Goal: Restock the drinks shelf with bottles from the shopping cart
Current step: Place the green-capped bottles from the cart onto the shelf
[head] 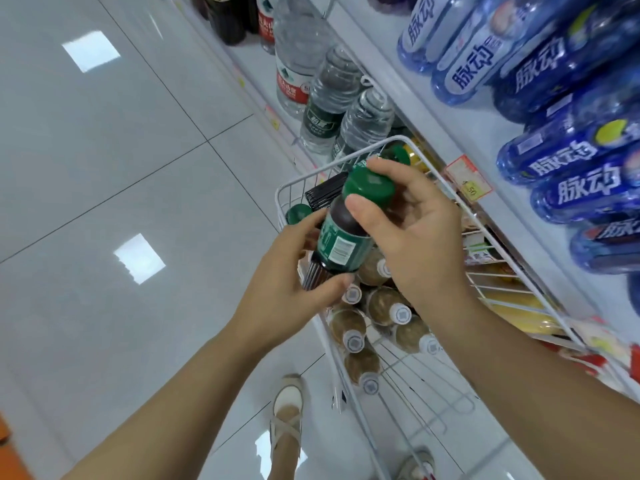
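A dark bottle with a green cap and green label is held above the white wire shopping cart. My left hand grips its lower body from the left. My right hand wraps its neck and cap from the right. Inside the cart stand several brown bottles with white caps and two more green-capped bottles. The drinks shelf runs along the right, with blue bottles lying on it.
Clear water bottles and dark bottles stand on a lower shelf beyond the cart. A red price tag hangs on the shelf edge. Glossy white floor tiles lie left. My feet in beige shoes stand below.
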The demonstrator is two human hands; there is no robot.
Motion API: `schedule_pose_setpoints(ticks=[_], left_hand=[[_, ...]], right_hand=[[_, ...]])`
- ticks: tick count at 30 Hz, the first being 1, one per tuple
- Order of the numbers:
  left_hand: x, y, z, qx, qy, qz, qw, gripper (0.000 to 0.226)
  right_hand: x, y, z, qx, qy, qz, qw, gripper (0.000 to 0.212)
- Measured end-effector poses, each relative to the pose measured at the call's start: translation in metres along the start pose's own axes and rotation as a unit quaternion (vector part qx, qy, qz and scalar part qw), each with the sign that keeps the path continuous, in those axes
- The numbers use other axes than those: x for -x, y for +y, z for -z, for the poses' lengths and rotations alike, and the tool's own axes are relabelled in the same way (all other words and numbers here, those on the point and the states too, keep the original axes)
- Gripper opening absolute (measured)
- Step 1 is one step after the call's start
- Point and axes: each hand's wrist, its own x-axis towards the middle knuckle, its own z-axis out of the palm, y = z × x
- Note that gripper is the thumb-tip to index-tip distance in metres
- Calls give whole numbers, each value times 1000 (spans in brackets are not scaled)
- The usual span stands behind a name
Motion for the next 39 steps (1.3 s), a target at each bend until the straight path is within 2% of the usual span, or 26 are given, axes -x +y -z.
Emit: schedule_pose_setpoints(ticks=[6, 9, 11, 13, 14, 17, 20, 24, 26, 31, 34, 39], left_hand=[[4, 0, 18, 62, 77, 25, 995, 60], [5, -6, 25, 100, 106, 54, 988, 57], [6, -10, 29, 110, 116, 65, 985, 59], [8, -14, 33, 112, 125, 75, 983, 58], [9, -16, 35, 111, 127, 78, 983, 57], [12, -24, 38, 119, 133, 93, 980, 58], [13, -28, 37, 126, 145, 101, 976, 59], [12, -24, 31, 140, 145, 101, 974, 55], [14, -21, 29, 139, 142, 99, 975, 56], [24, 3, 23, 129, 132, 94, 978, 56], [30, 35, 14, 130, 113, 71, 983, 55], [40, 115, 1, 132, 72, 0, 989, 56]], right_hand=[[-17, 5, -27, -35, -20, -35, 999, 31], [-39, 40, -25, 36, 40, -131, 990, 38], [-52, 64, -23, 52, 90, -230, 968, 50], [-66, 82, -25, 30, 125, -303, 944, 45], [-73, 87, -27, 32, 146, -321, 935, 39], [-92, 94, -33, 31, 224, -345, 911, 50], [-104, 95, -36, 9, 248, -369, 896, 55], [-100, 98, -37, -3, 268, -354, 896, 73], [-94, 94, -34, -19, 274, -316, 908, 74], [-55, 61, -13, -82, 209, -207, 952, 43], [-18, 21, 13, -99, 167, -163, 967, 41], [42, -65, 68, -113, 164, -76, 977, 28]])
